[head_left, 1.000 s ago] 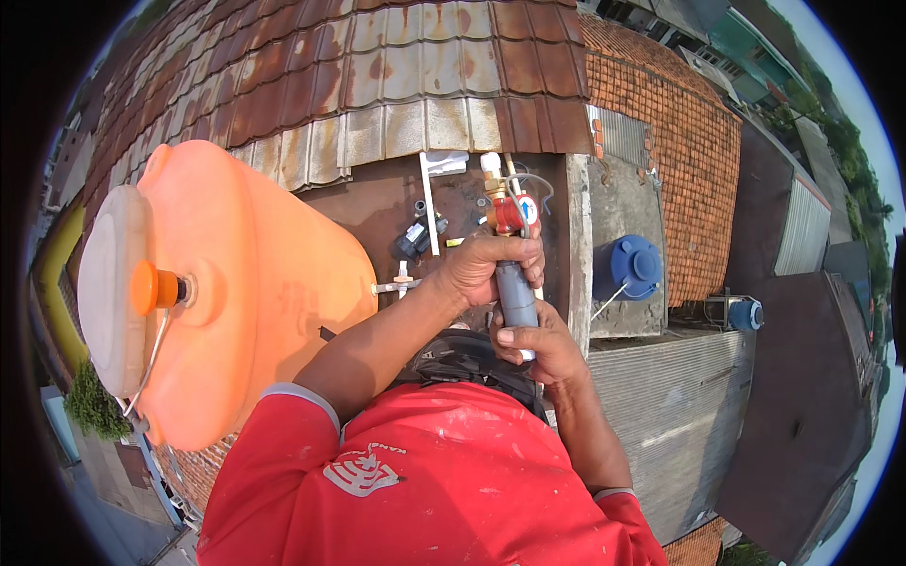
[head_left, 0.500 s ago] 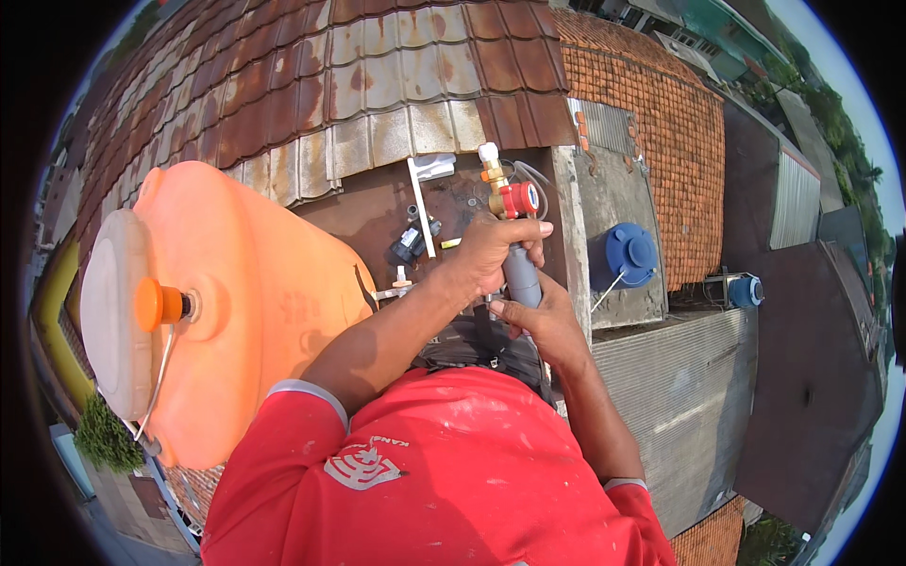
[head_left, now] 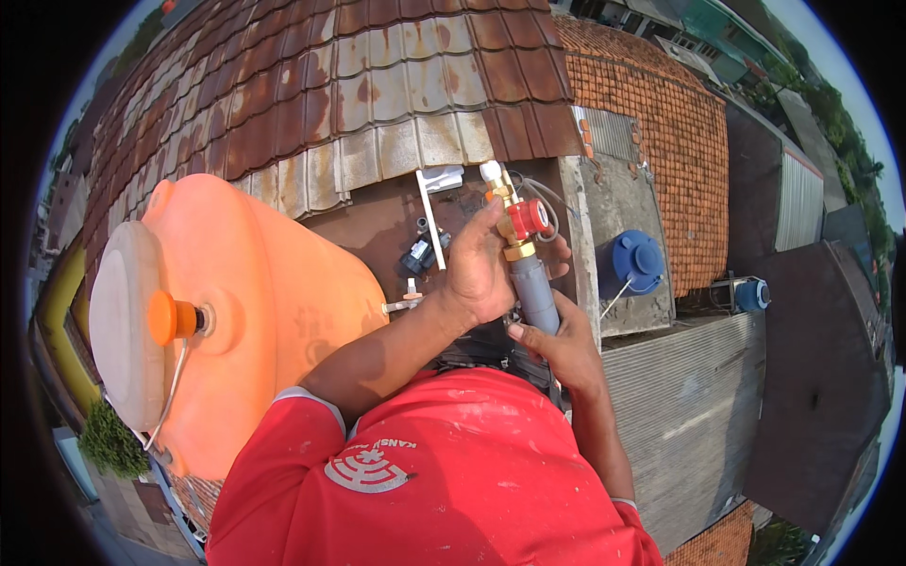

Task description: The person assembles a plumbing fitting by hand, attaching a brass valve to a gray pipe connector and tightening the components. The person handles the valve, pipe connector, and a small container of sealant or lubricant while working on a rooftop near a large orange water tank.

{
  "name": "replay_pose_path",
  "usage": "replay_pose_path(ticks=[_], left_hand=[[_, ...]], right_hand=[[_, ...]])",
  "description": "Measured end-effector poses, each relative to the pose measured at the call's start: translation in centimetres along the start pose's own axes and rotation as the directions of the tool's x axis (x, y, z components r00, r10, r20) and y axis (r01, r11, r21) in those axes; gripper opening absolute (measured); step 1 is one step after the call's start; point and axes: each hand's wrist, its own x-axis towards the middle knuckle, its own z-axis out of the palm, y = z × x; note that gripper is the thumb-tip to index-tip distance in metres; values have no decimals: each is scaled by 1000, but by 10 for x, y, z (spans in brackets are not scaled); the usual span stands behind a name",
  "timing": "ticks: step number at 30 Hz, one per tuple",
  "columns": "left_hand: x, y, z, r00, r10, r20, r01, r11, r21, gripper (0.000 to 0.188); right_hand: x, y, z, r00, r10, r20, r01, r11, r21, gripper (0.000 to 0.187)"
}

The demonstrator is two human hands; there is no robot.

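I see the right hand [head_left: 569,351] gripping the pipe [head_left: 535,296] low; left hand [head_left: 478,272] spread wide around its upper end; seems stiff, smooth, top-heavy; I'd hold just below the brass nut [head_left: 519,252].

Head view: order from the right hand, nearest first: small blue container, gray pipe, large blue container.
1. Gray pipe: in the right hand, lower end gripped.
2. Large blue container: up and right of that hand.
3. Small blue container: farther right.
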Motion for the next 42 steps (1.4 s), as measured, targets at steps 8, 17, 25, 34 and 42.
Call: replay_pose_path(ticks=[8,17,25,34,42], left_hand=[[7,16,-19,974,39,-222,-29,998,49,40],[10,28,-22,971,80,-224,-75,997,29,55],[14,27,-21,973,43,-225,-50,998,-25,60],[16,25,-21,972,30,-232,-39,999,-32,60],[16,22,-28,967,-17,-256,2,998,-57,59]], right_hand=[[-8,-10,-3,999,-47,13,48,995,-86,60],[-10,-4,-2,998,-31,-53,30,999,-26,68],[-9,-7,-2,996,-70,-61,69,997,-15,66],[-12,-12,-1,997,-44,-61,44,999,-7,65],[-7,4,0,991,-99,-86,92,993,-77,61]])
